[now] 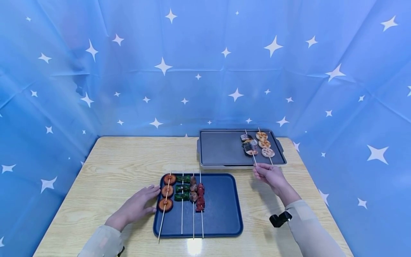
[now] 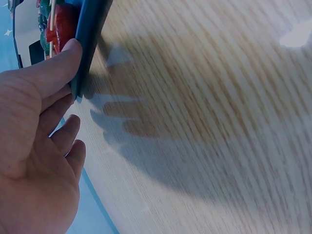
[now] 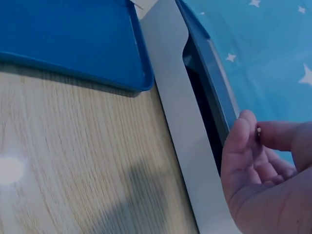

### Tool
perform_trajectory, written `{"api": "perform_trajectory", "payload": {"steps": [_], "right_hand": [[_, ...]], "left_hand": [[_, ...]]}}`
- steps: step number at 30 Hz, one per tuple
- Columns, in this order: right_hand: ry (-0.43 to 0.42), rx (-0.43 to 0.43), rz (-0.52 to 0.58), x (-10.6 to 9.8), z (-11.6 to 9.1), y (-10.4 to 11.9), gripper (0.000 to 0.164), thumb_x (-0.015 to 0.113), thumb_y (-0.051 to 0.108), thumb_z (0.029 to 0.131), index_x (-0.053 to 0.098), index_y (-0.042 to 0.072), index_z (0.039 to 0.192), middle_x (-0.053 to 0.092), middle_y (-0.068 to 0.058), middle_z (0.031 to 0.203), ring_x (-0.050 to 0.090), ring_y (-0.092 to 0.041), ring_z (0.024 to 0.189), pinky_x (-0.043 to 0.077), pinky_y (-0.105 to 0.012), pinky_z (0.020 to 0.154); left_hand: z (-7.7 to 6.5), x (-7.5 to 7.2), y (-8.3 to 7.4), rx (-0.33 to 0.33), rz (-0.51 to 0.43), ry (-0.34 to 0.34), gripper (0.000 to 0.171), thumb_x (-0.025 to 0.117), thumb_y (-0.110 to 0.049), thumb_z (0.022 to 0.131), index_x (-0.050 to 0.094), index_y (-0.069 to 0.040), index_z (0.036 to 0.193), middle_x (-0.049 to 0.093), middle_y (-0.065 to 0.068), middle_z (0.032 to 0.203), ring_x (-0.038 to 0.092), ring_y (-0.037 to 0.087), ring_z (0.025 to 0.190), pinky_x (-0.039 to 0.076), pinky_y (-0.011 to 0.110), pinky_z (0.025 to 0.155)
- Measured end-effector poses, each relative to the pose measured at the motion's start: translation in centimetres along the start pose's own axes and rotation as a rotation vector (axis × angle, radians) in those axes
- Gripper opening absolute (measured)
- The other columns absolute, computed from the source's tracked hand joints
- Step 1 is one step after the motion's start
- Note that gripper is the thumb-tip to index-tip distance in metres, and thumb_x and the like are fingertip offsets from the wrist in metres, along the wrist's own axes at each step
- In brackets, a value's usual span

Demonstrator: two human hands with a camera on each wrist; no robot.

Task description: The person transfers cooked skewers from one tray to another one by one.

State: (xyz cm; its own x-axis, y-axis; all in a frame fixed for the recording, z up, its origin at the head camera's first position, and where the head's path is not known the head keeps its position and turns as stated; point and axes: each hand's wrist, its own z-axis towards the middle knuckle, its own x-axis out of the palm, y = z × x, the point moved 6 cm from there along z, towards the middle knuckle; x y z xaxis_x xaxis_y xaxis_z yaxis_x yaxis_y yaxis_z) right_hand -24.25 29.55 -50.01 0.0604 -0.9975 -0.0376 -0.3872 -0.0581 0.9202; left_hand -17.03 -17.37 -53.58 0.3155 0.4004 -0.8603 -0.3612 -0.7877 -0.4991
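Between thumb and index finger, my right hand [image 1: 270,175] pinches the bare stick end of a skewer [image 1: 250,146] with dark, shiny-skinned pieces. That skewer is at the right part of the dark griddle plate [image 1: 221,146], beside a skewer of lotus root slices [image 1: 264,144]. In the right wrist view the stick's end [image 3: 259,130] shows between the fingertips. My left hand [image 1: 136,206] touches the left rim of the blue tray [image 1: 223,203], its thumb [image 2: 68,56] at the edge. On the tray lie skewers of round brown slices [image 1: 167,191], green pepper [image 1: 182,188], brownish pieces [image 1: 193,188] and red meat [image 1: 200,198].
A wooden table [image 1: 128,157] carries both the tray and the griddle. The griddle's pale front side [image 3: 175,107] stands just behind the tray's far right corner. A blue cloth with white stars [image 1: 192,89] encloses the back and sides.
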Motion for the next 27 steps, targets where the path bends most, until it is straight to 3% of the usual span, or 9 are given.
{"api": "perform_trajectory", "payload": {"steps": [8, 17, 27], "right_hand": [[0.048, -0.009, 0.087, 0.3, -0.2, 0.2, 0.052, 0.051, 0.015, 0.102, 0.034, -0.011, 0.144, 0.073, 0.009, 0.089, 0.068, -0.001, 0.079, 0.06, -0.018, 0.08], [0.083, -0.023, 0.112, 1.3, -0.4, 0.2, 0.052, 0.055, 0.014, 0.1, 0.038, -0.011, 0.142, 0.073, 0.008, 0.093, 0.068, -0.002, 0.083, 0.06, -0.02, 0.082], [0.203, -0.091, 0.152, 3.5, -0.8, 0.2, 0.025, 0.057, 0.013, 0.099, 0.058, 0.002, 0.121, 0.07, 0.008, 0.098, 0.066, -0.005, 0.083, 0.059, -0.021, 0.08]], "left_hand": [[0.0, 0.2, 0.2, 0.01, 0.007, -0.01, 0.065, 0.074, -0.024, 0.084, 0.05, -0.001, 0.14, 0.045, 0.014, 0.151, 0.036, 0.038, 0.143, 0.027, 0.058, 0.119], [-0.1, 0.2, 0.1, 0.014, 0.011, -0.016, 0.065, 0.075, -0.024, 0.084, 0.051, -0.001, 0.139, 0.046, 0.014, 0.15, 0.036, 0.039, 0.142, 0.027, 0.058, 0.119], [0.0, 0.1, 0.1, 0.019, 0.016, -0.019, 0.064, 0.075, -0.023, 0.084, 0.051, -0.001, 0.139, 0.046, 0.014, 0.15, 0.036, 0.038, 0.143, 0.027, 0.058, 0.119]]}}
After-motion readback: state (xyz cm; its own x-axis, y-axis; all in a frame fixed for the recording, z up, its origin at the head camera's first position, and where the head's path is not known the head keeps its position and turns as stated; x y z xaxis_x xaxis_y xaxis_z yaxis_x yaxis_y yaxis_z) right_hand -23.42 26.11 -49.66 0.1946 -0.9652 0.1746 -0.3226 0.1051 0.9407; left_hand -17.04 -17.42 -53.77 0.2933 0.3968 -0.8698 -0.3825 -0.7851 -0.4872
